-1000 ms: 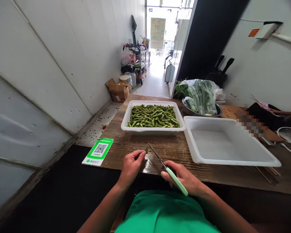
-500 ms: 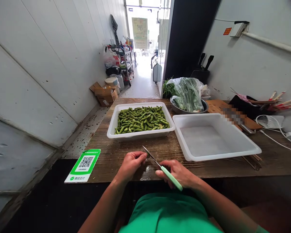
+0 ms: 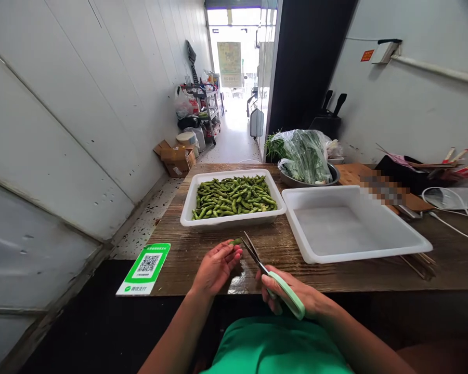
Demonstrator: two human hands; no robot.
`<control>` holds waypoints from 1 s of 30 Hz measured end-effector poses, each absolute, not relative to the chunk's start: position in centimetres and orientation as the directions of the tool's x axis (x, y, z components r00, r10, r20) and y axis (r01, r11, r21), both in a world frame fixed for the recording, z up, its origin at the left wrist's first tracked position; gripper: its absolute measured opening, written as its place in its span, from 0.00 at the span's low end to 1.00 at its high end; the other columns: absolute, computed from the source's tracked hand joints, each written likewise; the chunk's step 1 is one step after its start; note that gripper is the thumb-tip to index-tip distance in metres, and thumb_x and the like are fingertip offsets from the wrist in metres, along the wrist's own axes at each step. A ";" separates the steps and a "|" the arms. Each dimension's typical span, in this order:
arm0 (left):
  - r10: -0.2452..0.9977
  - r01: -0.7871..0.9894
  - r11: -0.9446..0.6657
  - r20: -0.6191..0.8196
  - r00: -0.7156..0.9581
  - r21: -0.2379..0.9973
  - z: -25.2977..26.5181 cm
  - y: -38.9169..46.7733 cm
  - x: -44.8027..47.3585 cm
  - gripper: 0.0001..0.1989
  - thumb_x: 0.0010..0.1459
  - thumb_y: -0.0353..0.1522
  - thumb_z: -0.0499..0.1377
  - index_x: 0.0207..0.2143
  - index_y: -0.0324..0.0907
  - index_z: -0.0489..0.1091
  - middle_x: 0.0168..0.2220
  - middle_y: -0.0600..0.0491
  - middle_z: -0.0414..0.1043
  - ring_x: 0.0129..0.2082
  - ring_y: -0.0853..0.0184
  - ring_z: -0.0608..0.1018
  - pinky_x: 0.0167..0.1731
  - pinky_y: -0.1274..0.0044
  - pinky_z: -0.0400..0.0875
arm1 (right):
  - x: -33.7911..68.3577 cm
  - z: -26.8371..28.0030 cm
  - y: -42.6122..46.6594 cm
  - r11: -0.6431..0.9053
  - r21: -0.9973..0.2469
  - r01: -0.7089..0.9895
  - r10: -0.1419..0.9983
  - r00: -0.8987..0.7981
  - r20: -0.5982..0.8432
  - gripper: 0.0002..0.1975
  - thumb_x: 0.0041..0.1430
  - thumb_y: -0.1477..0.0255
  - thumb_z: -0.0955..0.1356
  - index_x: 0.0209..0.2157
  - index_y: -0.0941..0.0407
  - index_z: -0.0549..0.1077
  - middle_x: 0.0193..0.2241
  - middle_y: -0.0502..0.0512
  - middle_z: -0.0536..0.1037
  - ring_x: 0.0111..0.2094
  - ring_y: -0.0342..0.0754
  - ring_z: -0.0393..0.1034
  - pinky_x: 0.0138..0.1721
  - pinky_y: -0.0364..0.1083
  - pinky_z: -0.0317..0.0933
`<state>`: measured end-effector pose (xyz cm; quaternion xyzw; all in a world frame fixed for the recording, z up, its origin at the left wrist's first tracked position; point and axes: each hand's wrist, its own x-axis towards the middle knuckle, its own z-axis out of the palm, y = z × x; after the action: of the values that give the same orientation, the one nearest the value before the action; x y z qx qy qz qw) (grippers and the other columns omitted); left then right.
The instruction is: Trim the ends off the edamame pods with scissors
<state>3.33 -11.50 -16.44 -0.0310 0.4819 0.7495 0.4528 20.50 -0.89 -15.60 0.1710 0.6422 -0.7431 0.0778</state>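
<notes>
The left hand pinched a green edamame pod between thumb and fingers, above the wooden table. The right hand gripped mint-handled scissors, blades parted, tips beside the pod. Beyond stood a white tray heaped with edamame pods, a second tray to its right.

On your table, edamame pods lie in a tray; a second tray sits right of it, a bowl of bagged greens behind that, a QR-code card at your left.
</notes>
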 end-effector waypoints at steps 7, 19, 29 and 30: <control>0.635 -0.706 -0.101 -0.501 -0.588 0.701 -15.9 -9.9 4.3 0.05 0.51 0.21 0.59 0.25 0.36 0.69 0.26 0.50 0.74 0.26 0.72 0.77 0.26 0.84 0.75 | 19.3 -15.7 -0.5 -0.009 -0.944 0.330 0.228 -0.918 -0.323 0.23 0.53 0.48 0.62 0.27 0.55 0.59 0.18 0.44 0.65 0.14 0.37 0.59 0.13 0.37 0.51; 0.689 -0.689 -0.010 -0.494 -0.530 0.725 -15.0 -9.9 4.4 0.05 0.50 0.22 0.61 0.24 0.36 0.68 0.23 0.51 0.73 0.21 0.73 0.76 0.22 0.85 0.73 | 19.8 -14.5 0.2 0.057 -0.947 0.317 0.176 -0.937 -0.303 0.23 0.53 0.48 0.62 0.27 0.56 0.60 0.16 0.44 0.66 0.14 0.37 0.61 0.13 0.36 0.52; 0.715 -0.661 0.022 -0.475 -0.514 0.750 -14.8 -10.0 5.1 0.06 0.54 0.22 0.56 0.25 0.35 0.66 0.23 0.49 0.73 0.21 0.72 0.76 0.22 0.84 0.72 | 19.9 -15.3 0.5 0.015 -0.948 0.318 0.189 -0.932 -0.310 0.23 0.52 0.48 0.63 0.27 0.56 0.61 0.16 0.44 0.65 0.13 0.37 0.60 0.12 0.36 0.52; 0.715 -0.662 0.025 -0.476 -0.512 0.749 -14.7 -10.1 5.2 0.06 0.54 0.22 0.56 0.25 0.35 0.66 0.23 0.49 0.73 0.21 0.72 0.76 0.22 0.84 0.72 | 19.9 -15.1 0.4 -0.001 -0.949 0.316 0.186 -0.932 -0.311 0.24 0.52 0.48 0.63 0.27 0.56 0.61 0.16 0.44 0.65 0.13 0.37 0.61 0.12 0.36 0.52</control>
<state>5.20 -10.06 -14.70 0.0255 0.5190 0.6976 0.4932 19.93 0.39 -15.13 0.1778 0.7053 -0.6846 0.0475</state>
